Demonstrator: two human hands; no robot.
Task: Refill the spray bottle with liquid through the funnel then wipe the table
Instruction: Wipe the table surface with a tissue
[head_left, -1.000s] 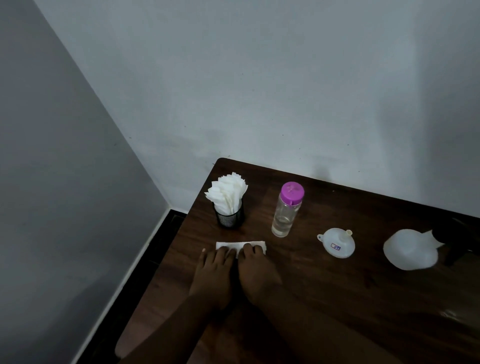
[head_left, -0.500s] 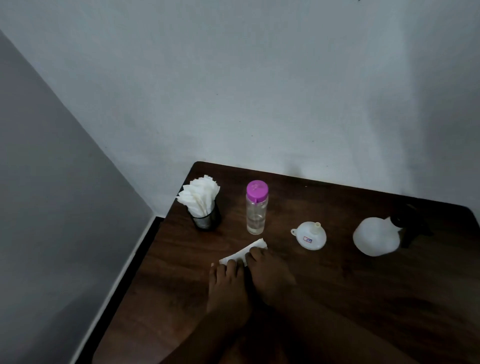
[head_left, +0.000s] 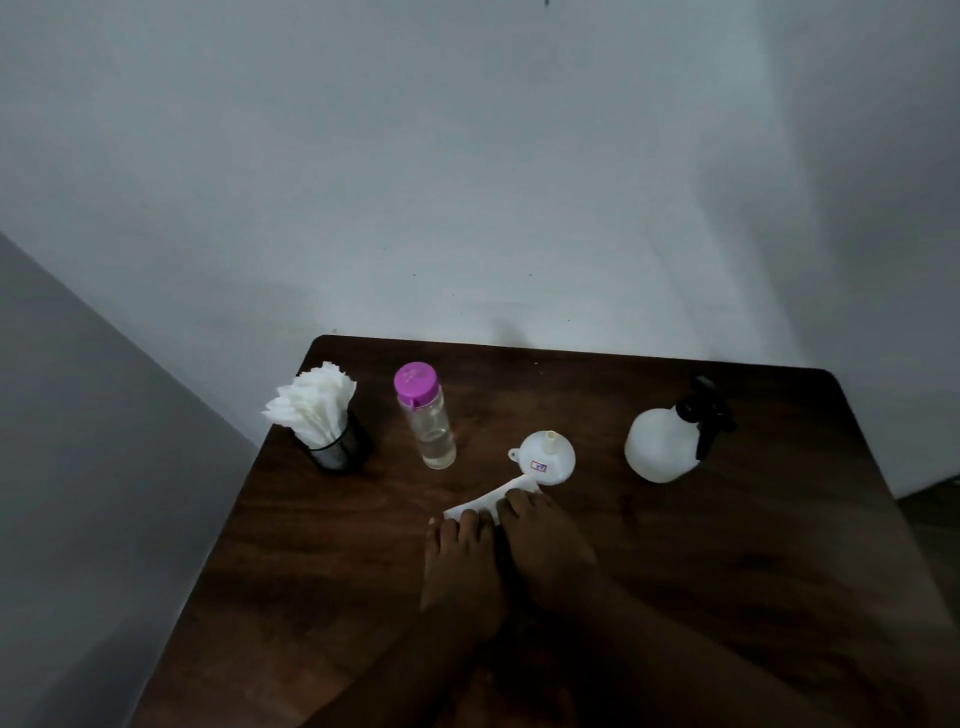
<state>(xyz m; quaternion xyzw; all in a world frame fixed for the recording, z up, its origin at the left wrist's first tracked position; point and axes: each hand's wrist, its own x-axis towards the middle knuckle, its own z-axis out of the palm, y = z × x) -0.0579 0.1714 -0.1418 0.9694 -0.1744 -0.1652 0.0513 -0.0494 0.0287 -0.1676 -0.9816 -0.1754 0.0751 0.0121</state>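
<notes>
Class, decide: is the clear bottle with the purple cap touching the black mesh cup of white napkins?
Apart. The head view shows bare brown table between the bottle and the cup.

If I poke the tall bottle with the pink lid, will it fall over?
Probably quite easily. The bottle is tall and narrow and stands upright on a small base, so a push near its pink lid would likely tip it. Only a little liquid shows at the bottom, so it is probably light. Being round, it might roll across the table once down.
</notes>
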